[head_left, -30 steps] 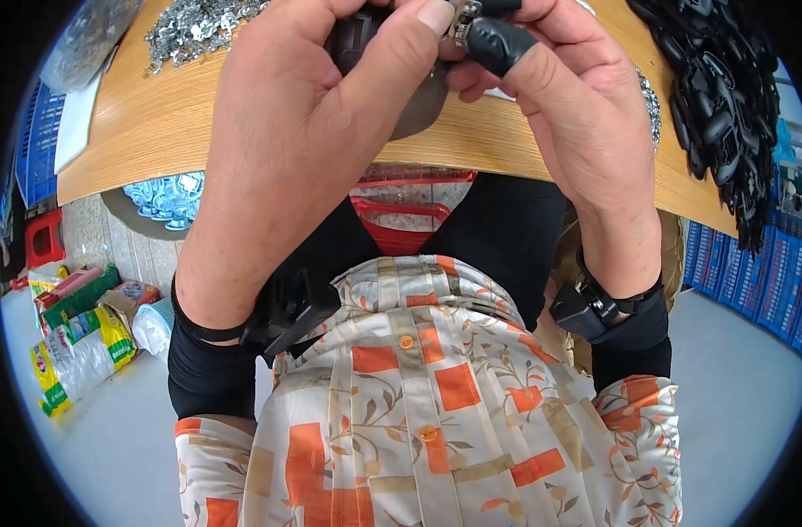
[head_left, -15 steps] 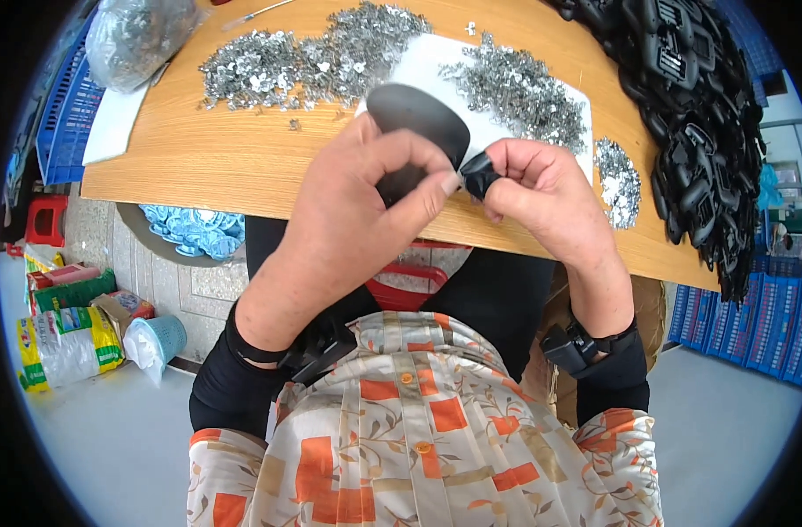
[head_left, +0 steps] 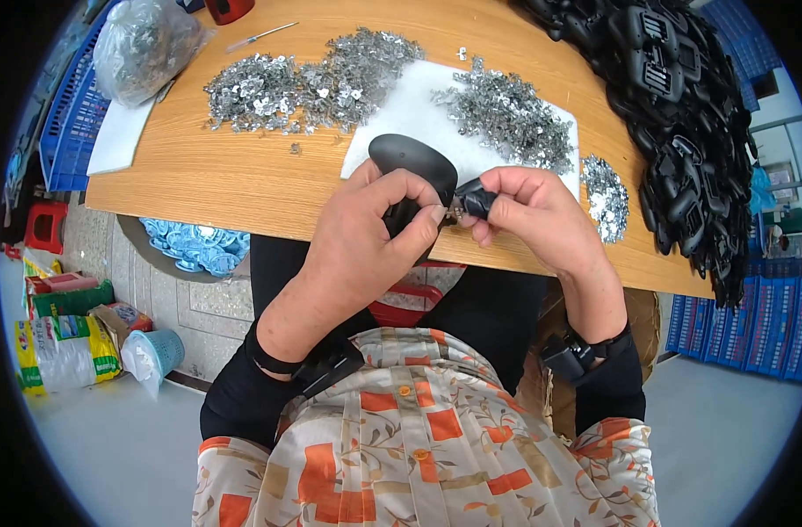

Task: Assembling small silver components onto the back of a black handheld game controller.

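My left hand (head_left: 366, 215) is closed round a smooth black plastic shell (head_left: 419, 160), its rounded end standing up above the knuckles. My right hand (head_left: 541, 211) is closed beside it, thumb and fingers pinched. A wrinkled glossy black piece (head_left: 478, 198) covers the right fingertips; whether it is worn or held, I cannot tell. Between the two hands, small metal clips (head_left: 456, 212) glint against the shell, at the right fingertips. Both hands are over the table's near edge. The lower part of the shell is hidden behind my left fingers.
Heaps of small metal parts (head_left: 357, 75) lie on the wooden table (head_left: 216, 176), one heap (head_left: 515, 119) partly on a white foam sheet (head_left: 383, 105). Black plastic shells (head_left: 682, 167) are piled at right. A clear bag (head_left: 146, 48) sits at far left; a tub of blue pieces (head_left: 195, 246) stands below.
Both hands have come slightly lower in the picture and nearer my body. The shell has tilted, and small metal clips now show between the hands.
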A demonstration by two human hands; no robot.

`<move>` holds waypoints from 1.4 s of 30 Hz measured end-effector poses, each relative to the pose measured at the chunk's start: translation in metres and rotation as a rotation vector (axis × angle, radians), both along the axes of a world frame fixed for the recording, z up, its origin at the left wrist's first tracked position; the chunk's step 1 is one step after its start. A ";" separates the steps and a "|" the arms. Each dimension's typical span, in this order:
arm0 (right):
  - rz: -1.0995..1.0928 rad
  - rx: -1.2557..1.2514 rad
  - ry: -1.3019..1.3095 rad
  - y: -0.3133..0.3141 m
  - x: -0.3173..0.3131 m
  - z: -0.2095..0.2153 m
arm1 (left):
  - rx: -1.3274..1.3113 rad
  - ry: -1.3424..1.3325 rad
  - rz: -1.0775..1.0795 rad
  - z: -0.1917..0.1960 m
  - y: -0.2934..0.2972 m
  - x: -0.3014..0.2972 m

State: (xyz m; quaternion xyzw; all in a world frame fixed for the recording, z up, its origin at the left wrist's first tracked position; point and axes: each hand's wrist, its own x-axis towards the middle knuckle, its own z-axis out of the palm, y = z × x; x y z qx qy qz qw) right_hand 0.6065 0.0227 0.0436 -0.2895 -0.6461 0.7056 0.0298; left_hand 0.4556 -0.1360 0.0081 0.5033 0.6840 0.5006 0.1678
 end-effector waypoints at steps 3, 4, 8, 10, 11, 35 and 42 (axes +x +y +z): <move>0.021 0.114 0.060 -0.002 0.009 -0.011 | -0.055 -0.058 -0.024 0.002 -0.001 -0.001; 0.020 0.114 0.060 -0.005 0.009 -0.009 | -0.074 -0.069 -0.037 0.003 -0.001 -0.002; 0.096 0.556 0.017 -0.017 0.007 -0.005 | -0.048 -0.074 -0.056 -0.010 -0.003 -0.003; 0.151 0.729 0.003 -0.019 0.006 -0.006 | 0.064 -0.444 -0.148 -0.032 -0.003 -0.002; 0.084 0.630 0.024 -0.018 0.009 -0.009 | 0.065 -0.445 -0.143 -0.031 -0.004 -0.003; 0.080 1.152 0.055 -0.030 -0.020 -0.044 | -0.223 -0.572 -0.115 -0.020 -0.007 -0.019; 0.208 1.377 -0.101 -0.040 -0.026 -0.026 | -0.211 -0.402 -0.033 -0.019 -0.003 -0.016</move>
